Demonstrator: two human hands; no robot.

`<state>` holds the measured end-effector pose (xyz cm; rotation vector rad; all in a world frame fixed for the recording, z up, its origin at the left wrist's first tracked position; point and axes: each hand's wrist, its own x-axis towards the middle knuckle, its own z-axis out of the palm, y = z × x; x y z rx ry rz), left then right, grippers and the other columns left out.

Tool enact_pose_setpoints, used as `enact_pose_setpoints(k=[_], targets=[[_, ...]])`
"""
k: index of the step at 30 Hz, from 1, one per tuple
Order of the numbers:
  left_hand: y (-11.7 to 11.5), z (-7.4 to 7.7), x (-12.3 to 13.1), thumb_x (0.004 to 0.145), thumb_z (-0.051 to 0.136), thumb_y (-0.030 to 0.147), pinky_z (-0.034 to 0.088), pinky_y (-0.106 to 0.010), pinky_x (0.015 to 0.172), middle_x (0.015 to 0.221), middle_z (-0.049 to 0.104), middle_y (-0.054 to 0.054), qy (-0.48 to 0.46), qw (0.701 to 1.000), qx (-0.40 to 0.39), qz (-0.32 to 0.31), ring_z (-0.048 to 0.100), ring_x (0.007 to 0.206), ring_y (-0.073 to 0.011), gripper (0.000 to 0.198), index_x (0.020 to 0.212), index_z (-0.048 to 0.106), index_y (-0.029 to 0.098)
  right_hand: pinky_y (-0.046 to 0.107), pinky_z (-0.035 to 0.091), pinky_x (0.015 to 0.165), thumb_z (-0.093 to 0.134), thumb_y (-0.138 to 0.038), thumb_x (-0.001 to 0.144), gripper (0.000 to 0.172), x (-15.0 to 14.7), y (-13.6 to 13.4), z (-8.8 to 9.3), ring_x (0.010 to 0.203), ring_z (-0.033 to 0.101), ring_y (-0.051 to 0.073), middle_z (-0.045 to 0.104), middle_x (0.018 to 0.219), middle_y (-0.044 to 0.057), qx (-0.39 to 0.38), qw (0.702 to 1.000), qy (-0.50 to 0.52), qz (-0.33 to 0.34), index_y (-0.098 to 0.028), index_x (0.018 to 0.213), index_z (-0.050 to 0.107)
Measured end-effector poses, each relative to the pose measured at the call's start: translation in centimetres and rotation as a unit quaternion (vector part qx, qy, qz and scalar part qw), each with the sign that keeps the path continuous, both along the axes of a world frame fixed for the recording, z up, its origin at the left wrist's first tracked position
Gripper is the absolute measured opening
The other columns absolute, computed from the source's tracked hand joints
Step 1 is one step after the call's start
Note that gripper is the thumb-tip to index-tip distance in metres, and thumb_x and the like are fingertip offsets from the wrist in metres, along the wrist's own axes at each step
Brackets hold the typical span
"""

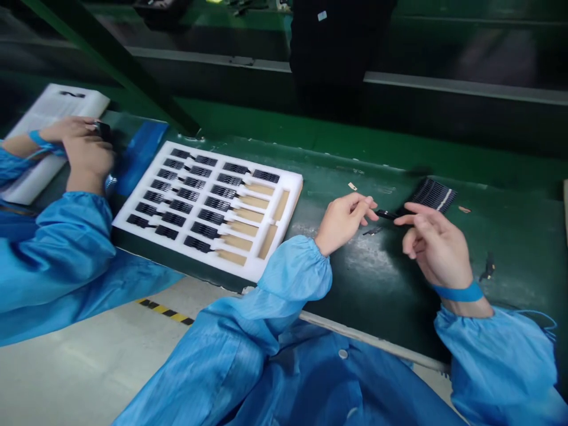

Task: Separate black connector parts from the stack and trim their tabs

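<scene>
My left hand [345, 220] pinches the end of a small, dark, slim part [386, 214] between thumb and fingertips, just above the bench. From the right, my right hand [441, 245] comes close to the other end of that part. Its index finger is stretched out with the tip at or near the part, and the other fingers are loosely bent and apart. Just behind the hands lies a black ribbed block [430, 194], partly covered by my right fingers. A small black piece [371, 231] rests on the bench below the held part.
Left of my hands, a white foam tray [290, 180] holds rows of black parts, with several tan slots. Another dark piece [489, 266] lies right of my right wrist. Further left, a co-worker's hands [89, 148] handle a black object near a white foam block [84, 97]. A green post [119, 65] slants behind.
</scene>
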<state>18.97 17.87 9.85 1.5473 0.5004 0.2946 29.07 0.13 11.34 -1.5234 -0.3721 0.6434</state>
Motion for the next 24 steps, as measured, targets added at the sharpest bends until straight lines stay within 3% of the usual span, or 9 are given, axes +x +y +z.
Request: enact_pose_setpoints(k=[5,9,11,15,19,21,24], targets=[[-0.4,-0.3,-0.1,0.102,0.054,0.037,0.051,-0.023,0.073,0.084,0.076,-0.004,-0.002,0.998,0.058,0.007,0.066,0.070,-0.0107,0.027,0.096,0.069,0.016,0.026,0.042,0.046,0.068,-0.045,0.095,0.026,-0.8,-0.1,-1.1,0.047,0.053,0.011,0.068,0.075,0.003,-0.113,0.975,-0.183,0.059,-0.019,0.099,0.070],[-0.4,-0.6,0.0,0.102,0.054,0.034,0.052,-0.023,0.076,0.082,0.075,-0.003,-0.013,0.998,0.063,0.014,0.068,0.074,-0.0114,0.024,0.096,0.069,0.016,0.034,0.052,0.067,0.060,-0.036,0.100,0.023,-1.4,0.1,-2.5,0.067,0.061,0.018,0.069,0.095,0.008,-0.159,0.891,-0.404,0.135,-0.020,0.110,0.073],[-0.4,-0.6,0.0,0.102,0.054,0.033,0.053,-0.023,0.076,0.082,0.075,-0.003,-0.021,0.998,0.062,0.018,0.068,0.075,-0.0113,0.023,0.097,0.068,0.016,0.037,0.054,0.074,0.056,-0.032,0.101,0.025,-1.8,0.3,-3.0,0.081,0.065,0.022,0.067,0.106,0.011,-0.180,0.855,-0.461,0.155,-0.021,0.118,0.071],[-0.4,-0.8,0.1,0.101,0.055,0.033,0.052,-0.022,0.074,0.082,0.074,-0.003,-0.026,0.998,0.058,0.023,0.067,0.074,-0.0103,0.023,0.097,0.069,0.016,0.036,0.053,0.073,0.050,-0.030,0.104,0.022,-2.4,0.3,-3.4,0.091,0.065,0.025,0.061,0.106,0.012,-0.218,0.829,-0.488,0.164,-0.019,0.106,0.069],[-0.4,-1.0,0.1,0.101,0.054,0.033,0.052,-0.022,0.074,0.083,0.074,-0.004,-0.036,0.998,0.057,0.020,0.066,0.075,-0.0102,0.024,0.098,0.069,0.015,0.036,0.052,0.072,0.049,-0.031,0.104,0.022,-2.4,0.3,-2.8,0.085,0.065,0.024,0.063,0.103,0.012,-0.201,0.849,-0.464,0.154,-0.020,0.099,0.066],[-0.4,-1.0,0.1,0.102,0.054,0.033,0.052,-0.022,0.075,0.084,0.074,-0.004,-0.038,0.998,0.058,0.012,0.067,0.076,-0.0104,0.024,0.099,0.069,0.015,0.034,0.051,0.069,0.053,-0.035,0.103,0.021,-2.2,0.4,-2.4,0.076,0.063,0.021,0.065,0.091,0.008,-0.164,0.896,-0.392,0.124,-0.021,0.094,0.065],[-0.6,-0.9,0.0,0.101,0.055,0.036,0.053,-0.022,0.075,0.087,0.075,-0.005,-0.028,0.998,0.049,-0.014,0.067,0.079,-0.0107,0.025,0.101,0.069,0.015,0.028,0.044,0.052,0.065,-0.046,0.098,0.026,-1.8,0.4,-1.8,0.053,0.053,0.015,0.059,0.065,0.000,-0.094,0.979,-0.174,0.057,-0.021,0.094,0.064]])
